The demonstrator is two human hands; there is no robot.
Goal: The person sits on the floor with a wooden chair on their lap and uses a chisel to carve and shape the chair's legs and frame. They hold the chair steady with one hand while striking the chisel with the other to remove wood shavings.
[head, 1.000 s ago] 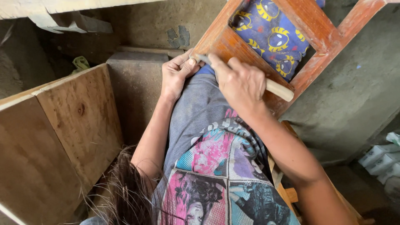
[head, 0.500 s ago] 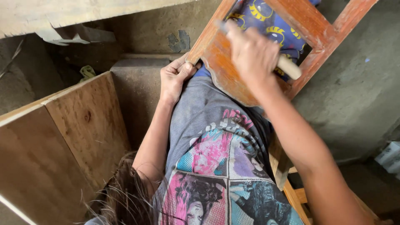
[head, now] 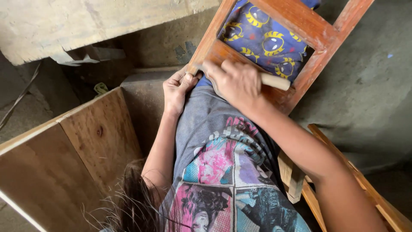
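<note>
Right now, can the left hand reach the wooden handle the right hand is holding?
Probably yes: the left hand rests on the frame corner, close beside the right hand gripping the handle, nothing between them.

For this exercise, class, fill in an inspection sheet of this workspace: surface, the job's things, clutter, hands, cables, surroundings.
Surface: bare grey concrete floor.
Job's things: reddish wooden frame resting on the person's lap; pale wooden tool handle.
Clutter: plywood box at left; wood slats at lower right; torn scraps.
Hands: left hand steadies the frame's lower corner; right hand grips the handle against the frame.
Cables: nothing seen.
Surroundings: rough plank overhead; blue patterned cloth behind the frame.
</note>
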